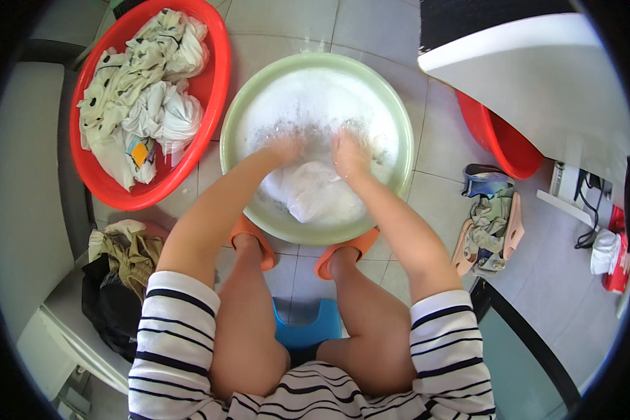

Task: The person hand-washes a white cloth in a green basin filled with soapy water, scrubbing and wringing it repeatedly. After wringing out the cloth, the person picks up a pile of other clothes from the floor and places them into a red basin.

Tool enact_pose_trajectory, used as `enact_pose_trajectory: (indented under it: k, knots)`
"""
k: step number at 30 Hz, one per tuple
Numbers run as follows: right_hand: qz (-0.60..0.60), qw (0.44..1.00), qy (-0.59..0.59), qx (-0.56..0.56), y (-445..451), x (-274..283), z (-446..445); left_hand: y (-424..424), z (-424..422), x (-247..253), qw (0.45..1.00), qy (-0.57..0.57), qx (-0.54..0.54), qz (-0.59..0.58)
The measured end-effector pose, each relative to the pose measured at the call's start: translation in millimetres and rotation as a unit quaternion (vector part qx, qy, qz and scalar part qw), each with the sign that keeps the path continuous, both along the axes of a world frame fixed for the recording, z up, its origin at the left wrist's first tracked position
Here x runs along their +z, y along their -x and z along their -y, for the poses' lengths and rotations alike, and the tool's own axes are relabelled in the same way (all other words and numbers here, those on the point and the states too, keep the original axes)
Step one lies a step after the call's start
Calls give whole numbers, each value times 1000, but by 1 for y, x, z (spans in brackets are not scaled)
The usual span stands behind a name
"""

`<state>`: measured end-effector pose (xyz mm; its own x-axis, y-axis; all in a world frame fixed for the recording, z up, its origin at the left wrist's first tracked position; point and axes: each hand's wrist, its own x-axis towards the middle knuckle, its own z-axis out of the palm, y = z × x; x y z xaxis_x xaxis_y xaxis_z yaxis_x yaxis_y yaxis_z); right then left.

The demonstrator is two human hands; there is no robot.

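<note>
A pale green basin (230, 122) on the tiled floor holds water under thick white suds (315, 86). Both hands reach into it. My left hand (287, 147) is blurred, with its fingers sunk in foam left of the middle. My right hand (350, 152) lies to the right, wet and flecked with suds, its fingertips also hidden in the foam. Between them and nearer to me, a wet white cloth (317, 191) bulges out of the water. Whether either hand grips cloth below the surface is hidden.
Far left, a red tub (218, 100) holds wet white and cream garments (136, 89). Dark and tan clothes (131, 257) are heaped at the left. Orange slippers (346, 252) touch the basin's near side. Pink slippers (512, 226) with socks, and a red bucket (509, 142), are at the right.
</note>
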<state>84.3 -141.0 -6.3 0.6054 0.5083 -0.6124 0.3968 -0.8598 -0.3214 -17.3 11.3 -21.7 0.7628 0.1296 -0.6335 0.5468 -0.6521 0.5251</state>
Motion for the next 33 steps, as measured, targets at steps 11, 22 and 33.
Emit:
enact_pose_trajectory:
  k: [11, 22, 33]
  knots:
    - [-261, 828, -387, -312, -25, 227, 26, 36, -26, 157, 900, 105, 296, 302]
    - [-346, 659, -611, -271, 14, 448, 55, 53, 14, 436, 842, 271, 307, 352]
    - [-293, 594, -722, -200, 34, 517, 76, 73, 33, 518, 796, 308, 291, 432]
